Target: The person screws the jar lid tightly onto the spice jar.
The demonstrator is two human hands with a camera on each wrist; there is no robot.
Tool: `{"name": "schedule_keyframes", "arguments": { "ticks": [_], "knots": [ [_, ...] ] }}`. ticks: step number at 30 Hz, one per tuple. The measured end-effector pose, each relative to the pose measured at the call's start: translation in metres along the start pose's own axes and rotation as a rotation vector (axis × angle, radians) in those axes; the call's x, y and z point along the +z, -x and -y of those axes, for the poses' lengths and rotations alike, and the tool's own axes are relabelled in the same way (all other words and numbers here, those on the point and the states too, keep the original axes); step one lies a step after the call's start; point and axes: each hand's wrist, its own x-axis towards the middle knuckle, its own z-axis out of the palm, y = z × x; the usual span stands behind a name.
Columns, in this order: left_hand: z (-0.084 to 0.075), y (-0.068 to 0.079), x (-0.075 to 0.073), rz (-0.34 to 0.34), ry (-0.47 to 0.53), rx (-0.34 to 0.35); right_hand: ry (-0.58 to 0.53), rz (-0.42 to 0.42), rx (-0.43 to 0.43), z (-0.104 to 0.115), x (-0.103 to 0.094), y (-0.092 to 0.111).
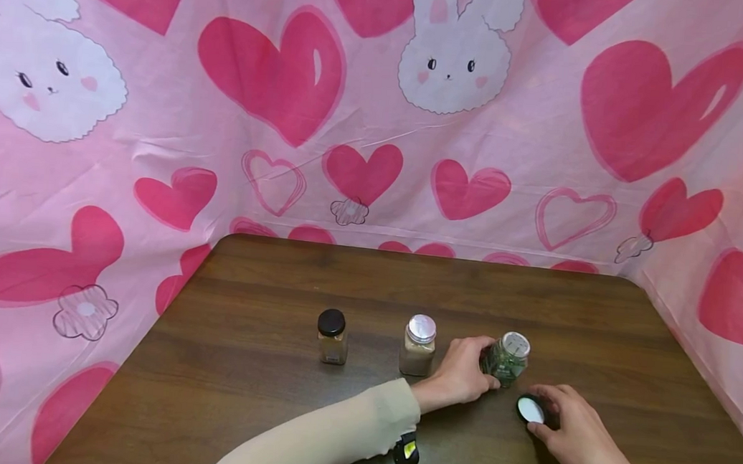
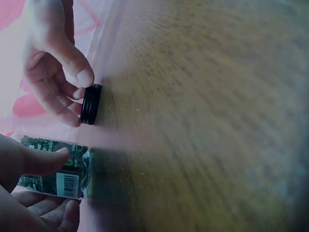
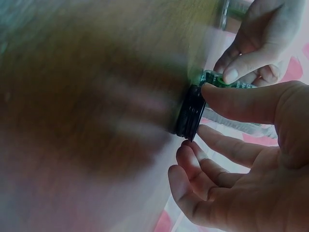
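My left hand (image 1: 462, 371) grips a clear jar of green dried herbs (image 1: 506, 369), which stands upright on the table with its black lid off and a pale, perforated top showing. In the left wrist view, the thumb lies along the jar's labelled side (image 2: 67, 185) and fingers come round from the other side. To the right of the jar, my right hand (image 1: 574, 429) pinches the round black lid (image 1: 531, 410) between thumb and fingers, its white inside facing up. Seen from the right wrist, the lid (image 3: 190, 112) is right at the tabletop.
Left of the herb jar stands a spice jar (image 1: 417, 354) with a silvery top and pale contents, just beyond the left forearm. Farther left is a jar with a black lid (image 1: 332, 337). Pink heart-patterned cloth (image 1: 366, 117) hangs around the brown wooden table (image 1: 264, 282).
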Motion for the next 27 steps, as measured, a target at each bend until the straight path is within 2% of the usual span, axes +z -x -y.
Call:
{"name": "schedule_keyframes", "arguments": {
  "ticks": [13,27],
  "knots": [
    [0.0005,0.0004,-0.0001,-0.002,0.006,0.003,0.003,-0.006,-0.001,-0.0001,0.0010,0.0000],
    [-0.0020,0.0015,-0.0024,0.000,0.019,-0.003,-0.003,0.029,0.017,0.0010,-0.0013,-0.0017]
  ]
}}
